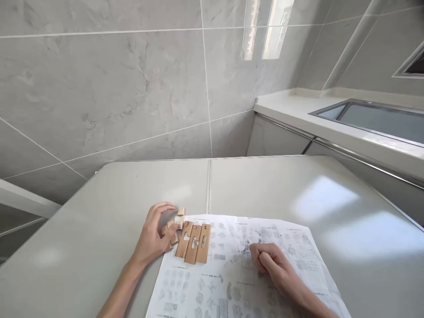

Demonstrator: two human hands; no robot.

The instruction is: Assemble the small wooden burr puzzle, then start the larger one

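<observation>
Three flat wooden pieces (191, 251) with oblong slots lie side by side on the printed sheet of paper (185, 300), with handwritten marks near their top ends. Just left of them, smaller wooden pieces (180, 212) sit in a loose cluster at the sheet's corner. My left hand (153, 234) curves around this cluster with its fingers apart, the thumb touching a small piece. Its palm side and part of the cluster are hidden. On the right half of the sheet, my right hand (274, 265) rests with fingers curled closed; nothing shows in it.
A pale table (99, 229) with a seam down its middle supports everything. Grey wall tiles (132, 88) rise behind its far edge. At the right stands a white counter (291, 106) with an inset sink (374, 117). Bright reflections lie on the table's right side.
</observation>
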